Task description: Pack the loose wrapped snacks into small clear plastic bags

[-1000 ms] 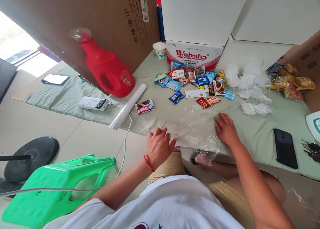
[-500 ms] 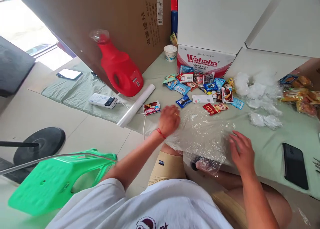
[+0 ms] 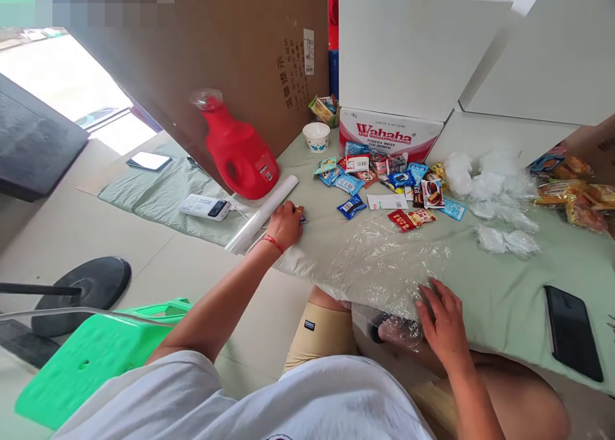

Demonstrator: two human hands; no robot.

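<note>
- Film sheet is spread on the bench, that bit looks done; loose snacks sit behind, off it.
- Left hand covers a packet beside the roll, can't tell if gripped.
- Right hand is at the sheet's edge, fingers apart.

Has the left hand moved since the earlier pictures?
Yes, leftward: the left hand is now much closer to the clear plastic roll than before.

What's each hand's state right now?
Left hand: curled over a mostly hidden, purple-edged packet; grip cannot be told.
Right hand: open, by crinkled clear plastic film.
</note>
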